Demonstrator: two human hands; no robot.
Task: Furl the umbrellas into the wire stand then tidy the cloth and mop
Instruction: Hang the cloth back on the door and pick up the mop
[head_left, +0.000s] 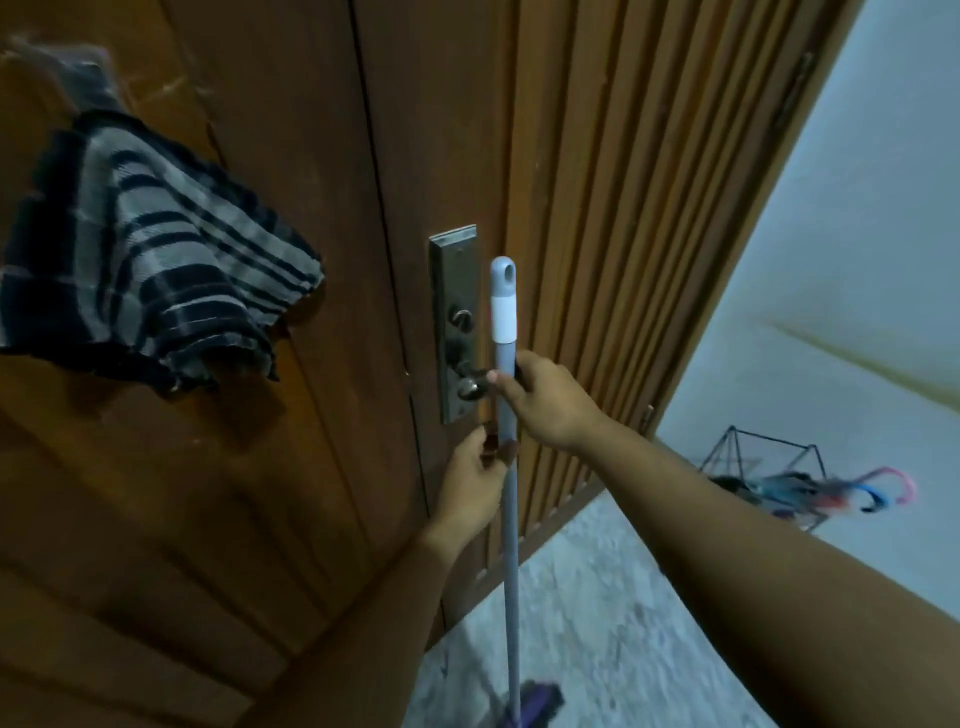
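Against the wooden door, both hands are on the mop handle. The right hand is curled round the grey shaft just below its white band, thumb and fingers wrapped on it. The left hand sits lower, its fingers pinching the same shaft from the door side. The pole stands nearly upright beside the metal lock plate, its hanging loop at the top, and the purple mop head shows down at the pale floor.

Up and to the left, the striped cloth hangs draped on the door; what it hangs from is hidden.

Off to the right, near the wall, the wire stand holds furled umbrellas, their curved pink and blue handles poking out, though that corner is blurred.

To my eye the umbrella part looks finished and the cloth looks put away. What remains is settling the mop: standing or hanging it by the door and letting go.
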